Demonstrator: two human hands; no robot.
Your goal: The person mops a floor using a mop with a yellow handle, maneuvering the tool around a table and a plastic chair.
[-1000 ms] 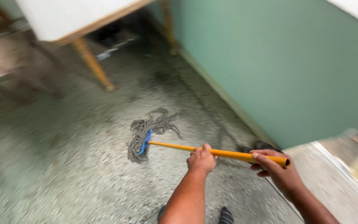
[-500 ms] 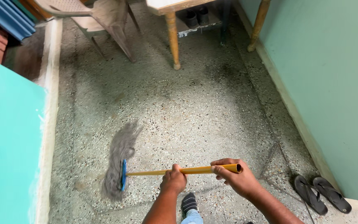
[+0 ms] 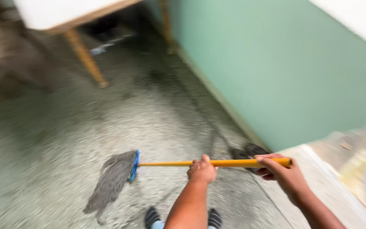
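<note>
**Mop held in both hands on speckled floor; view heavily blurred**

Motion blur smears most of the frame, so fine detail is poor. The upper left shows a table [image 3: 64,15] cut off by the top edge: only a pale top, a wooden edge and a turned wooden leg [image 3: 84,59] are readable. Dark shapes beneath it cannot be identified. A brownish form at the far left is too blurred to name.

The left hand [image 3: 201,170] is wrapped around the mid-length of the mop handle [image 3: 170,163], a slim, round, yellow-orange pole lying nearly level. The right hand [image 3: 282,174] is clamped over its upper end, fingers curled on top. The handle meets a blue clamp bar [image 3: 134,165], from which grey string strands of the mop head [image 3: 112,180] trail down-left, flat on the floor [image 3: 43,148], a grey-green speckled stone surface.

A smooth green wall [image 3: 284,72] runs along the right. Dark sandals [image 3: 248,152] lie at its foot, partly hidden behind the handle. The person's feet [image 3: 183,217] are cut off at the bottom edge.
</note>
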